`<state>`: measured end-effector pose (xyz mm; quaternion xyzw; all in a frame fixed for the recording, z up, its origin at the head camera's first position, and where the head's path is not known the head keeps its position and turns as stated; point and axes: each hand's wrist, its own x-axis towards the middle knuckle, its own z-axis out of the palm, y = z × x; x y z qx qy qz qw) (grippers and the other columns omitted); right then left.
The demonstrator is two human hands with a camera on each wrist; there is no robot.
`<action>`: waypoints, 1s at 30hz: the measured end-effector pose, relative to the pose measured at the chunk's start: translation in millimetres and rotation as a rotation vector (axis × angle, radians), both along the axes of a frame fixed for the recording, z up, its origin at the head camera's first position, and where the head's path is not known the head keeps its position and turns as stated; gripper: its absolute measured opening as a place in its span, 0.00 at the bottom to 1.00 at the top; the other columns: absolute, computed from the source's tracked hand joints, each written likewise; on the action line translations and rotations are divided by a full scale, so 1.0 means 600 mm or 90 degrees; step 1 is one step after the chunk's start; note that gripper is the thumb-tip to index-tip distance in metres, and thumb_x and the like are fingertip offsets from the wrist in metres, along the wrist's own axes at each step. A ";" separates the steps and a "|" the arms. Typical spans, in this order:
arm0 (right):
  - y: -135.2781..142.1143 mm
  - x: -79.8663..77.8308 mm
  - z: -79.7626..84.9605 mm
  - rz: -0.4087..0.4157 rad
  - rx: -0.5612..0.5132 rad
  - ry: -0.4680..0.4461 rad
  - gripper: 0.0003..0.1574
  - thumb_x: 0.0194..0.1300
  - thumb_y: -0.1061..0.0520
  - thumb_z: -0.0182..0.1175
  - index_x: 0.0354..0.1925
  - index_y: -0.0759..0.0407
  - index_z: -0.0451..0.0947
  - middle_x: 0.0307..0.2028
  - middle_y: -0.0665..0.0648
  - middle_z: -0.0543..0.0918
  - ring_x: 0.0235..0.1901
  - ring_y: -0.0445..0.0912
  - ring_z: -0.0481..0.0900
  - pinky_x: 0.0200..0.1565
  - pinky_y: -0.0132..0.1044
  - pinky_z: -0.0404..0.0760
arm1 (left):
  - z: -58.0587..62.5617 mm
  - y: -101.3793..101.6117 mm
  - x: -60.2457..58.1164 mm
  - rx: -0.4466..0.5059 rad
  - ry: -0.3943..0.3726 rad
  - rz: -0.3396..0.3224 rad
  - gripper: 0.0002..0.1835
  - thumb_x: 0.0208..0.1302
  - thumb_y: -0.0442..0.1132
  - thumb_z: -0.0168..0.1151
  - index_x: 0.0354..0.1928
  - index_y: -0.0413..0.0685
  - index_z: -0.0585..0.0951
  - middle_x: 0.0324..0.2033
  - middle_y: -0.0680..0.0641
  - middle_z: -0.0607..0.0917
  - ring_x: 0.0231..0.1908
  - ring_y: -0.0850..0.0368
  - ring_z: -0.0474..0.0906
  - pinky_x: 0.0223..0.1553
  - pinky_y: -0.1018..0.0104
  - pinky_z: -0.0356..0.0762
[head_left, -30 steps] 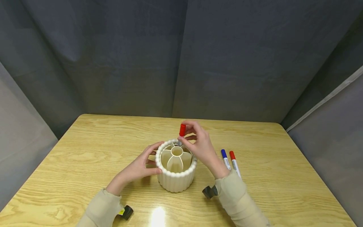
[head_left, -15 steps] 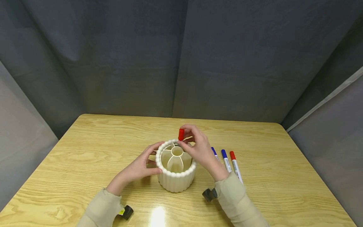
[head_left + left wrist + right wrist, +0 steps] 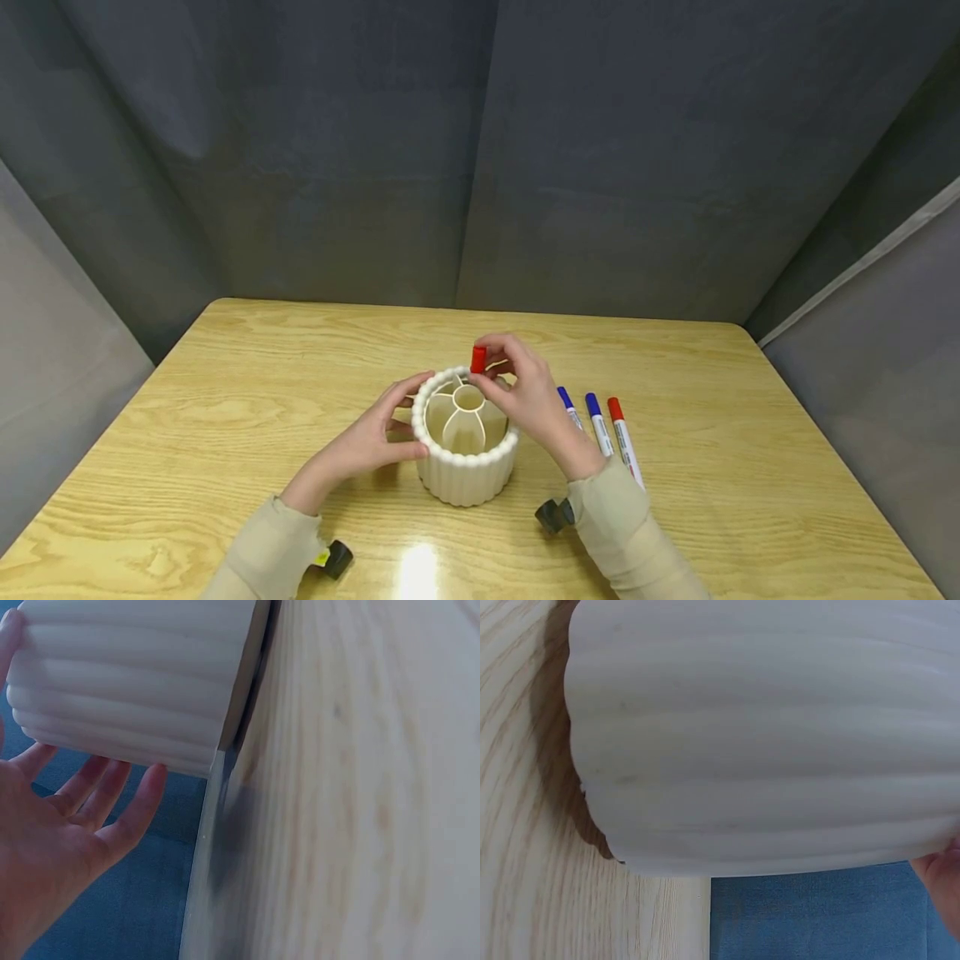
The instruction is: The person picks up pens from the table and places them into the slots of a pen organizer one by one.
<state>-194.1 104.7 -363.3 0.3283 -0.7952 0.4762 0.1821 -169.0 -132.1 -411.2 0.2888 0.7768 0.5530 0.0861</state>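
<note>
Held red-capped marker (image 3: 478,360) lowered into ribbed holder (image 3: 466,481), loose markers (image 3: 602,435) illegibly lettered

Dark curtain (image 3: 337,150) (creased), glossy wooden table (image 3: 750,467)

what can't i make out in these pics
Head: lower part of the held red-capped marker, hidden by the right hand and round cream ribbed holder.
Head: lower end of the left blue-capped white marker, behind the beige-sleeved right forearm.
Head: lettering on the loose red-capped white marker, too small.
Left wrist: part of the left hand, past the left edge.
</note>
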 end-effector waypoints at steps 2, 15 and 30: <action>0.001 -0.001 0.000 0.003 0.001 0.015 0.16 0.54 0.62 0.64 0.43 0.60 0.73 0.36 0.55 0.77 0.35 0.44 0.78 0.36 0.33 0.81 | 0.001 0.000 0.000 0.001 0.000 -0.001 0.45 0.51 0.39 0.68 0.68 0.63 0.54 0.62 0.51 0.61 0.56 0.46 0.61 0.50 0.54 0.72; 0.009 0.002 0.004 0.011 0.005 0.028 0.12 0.55 0.60 0.64 0.40 0.58 0.76 0.37 0.53 0.78 0.36 0.43 0.78 0.39 0.35 0.80 | 0.001 0.000 0.000 0.003 0.008 -0.006 0.45 0.51 0.40 0.68 0.68 0.62 0.53 0.62 0.50 0.61 0.56 0.47 0.61 0.50 0.55 0.72; 0.082 -0.001 0.008 -0.100 0.121 -0.036 0.14 0.59 0.56 0.61 0.45 0.56 0.75 0.40 0.52 0.78 0.37 0.43 0.77 0.38 0.38 0.78 | 0.004 0.001 0.001 0.000 0.008 -0.003 0.45 0.51 0.40 0.68 0.68 0.61 0.54 0.62 0.50 0.61 0.56 0.45 0.61 0.51 0.54 0.72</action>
